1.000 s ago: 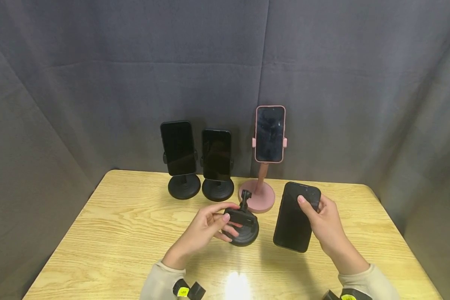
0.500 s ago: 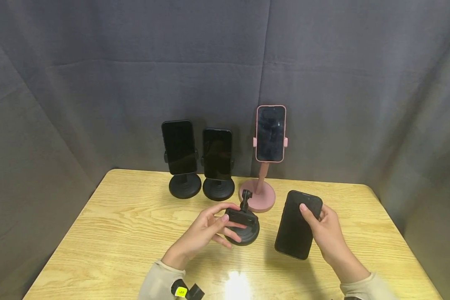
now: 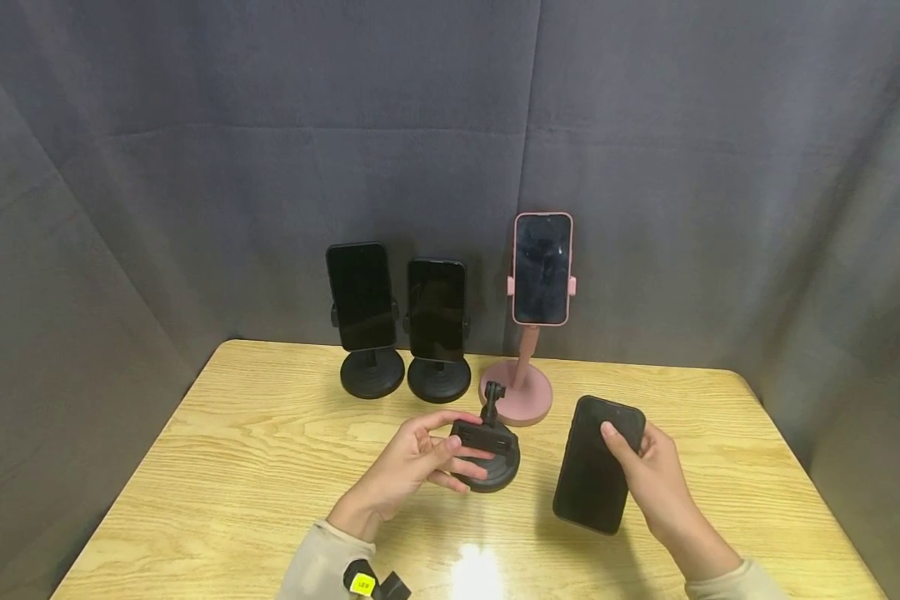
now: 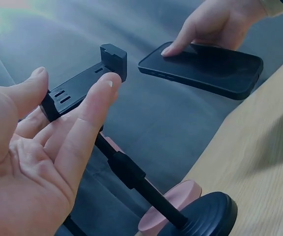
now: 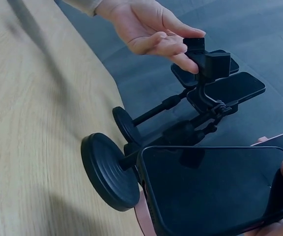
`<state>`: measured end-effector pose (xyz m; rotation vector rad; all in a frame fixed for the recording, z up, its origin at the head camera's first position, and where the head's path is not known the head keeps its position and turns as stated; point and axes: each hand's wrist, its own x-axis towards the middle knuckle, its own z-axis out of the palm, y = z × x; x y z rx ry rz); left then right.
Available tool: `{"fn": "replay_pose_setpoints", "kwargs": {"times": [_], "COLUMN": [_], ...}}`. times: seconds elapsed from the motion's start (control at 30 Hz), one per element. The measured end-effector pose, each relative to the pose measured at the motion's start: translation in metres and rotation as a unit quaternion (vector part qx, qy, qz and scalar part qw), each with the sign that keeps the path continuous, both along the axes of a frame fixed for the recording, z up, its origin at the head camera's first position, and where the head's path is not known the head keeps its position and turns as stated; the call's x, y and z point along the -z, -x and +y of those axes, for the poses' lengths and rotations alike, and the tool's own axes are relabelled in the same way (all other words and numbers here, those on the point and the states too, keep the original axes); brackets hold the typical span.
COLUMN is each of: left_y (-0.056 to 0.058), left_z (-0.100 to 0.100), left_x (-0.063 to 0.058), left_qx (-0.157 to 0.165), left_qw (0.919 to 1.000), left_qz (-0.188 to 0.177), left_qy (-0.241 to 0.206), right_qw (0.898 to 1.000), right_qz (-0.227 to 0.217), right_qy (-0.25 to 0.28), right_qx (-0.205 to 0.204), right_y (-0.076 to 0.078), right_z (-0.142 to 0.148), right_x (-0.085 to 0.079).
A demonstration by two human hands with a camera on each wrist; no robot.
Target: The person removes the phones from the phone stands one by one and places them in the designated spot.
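Counted in all, four phones: one flat black rectangular phone with rounded corners (image 3: 585, 496) in the right hand (image 3: 656, 479), one slightly tilted black phone (image 3: 362, 297), one upright black phone (image 3: 438, 310), one dark-screened phone with a pink rim (image 3: 543, 268). Also four stands: one black disc-based stand under the tilted phone (image 3: 372, 375), one matching black stand beside it (image 3: 439, 381), one taller pink disc-based stand (image 3: 527, 400), one nearer black stand with a slim tube (image 4: 127, 170).

Right thumb laid across the glossy screen, other fingers behind: clamped on a long edge of the flat black phone, up off the table (image 3: 232, 467). Left hand (image 3: 412, 467) pinching one end of the nearer stand's slotted black clamp head (image 3: 489, 437) between thumb and fingers, remaining fingers spread apart below.

Matte look to the clamp head; concentric rings on the round base. Pale wood grain on the round-cornered table; creased dark grey cloth curtain (image 3: 270, 183) hung behind. Beige fabric on both sleeves (image 3: 318, 562).
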<state>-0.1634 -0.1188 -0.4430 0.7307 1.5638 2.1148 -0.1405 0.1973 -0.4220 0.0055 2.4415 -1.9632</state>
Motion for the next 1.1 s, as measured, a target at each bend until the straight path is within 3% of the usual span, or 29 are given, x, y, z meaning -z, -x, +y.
{"fn": "replay_pose_setpoints", "kwargs": {"times": [0.57,1.1], "left_y": [-0.005,-0.009], "left_z": [0.003,0.002], "left_x": [-0.006,-0.005], "left_qx": [-0.01,-0.014], "left_qw": [0.9999,0.9999], "left_qz": [-0.013,-0.008], "left_qy": [0.004,-0.002], "right_qw": [1.0,1.0], "right_qz": [-0.008,-0.012], "right_qy": [0.002,0.012], "right_qx": [-0.006,-0.005], "right_y": [-0.005,-0.009], "right_z": [-0.006,-0.014], "right_x": [0.001,0.003]}}
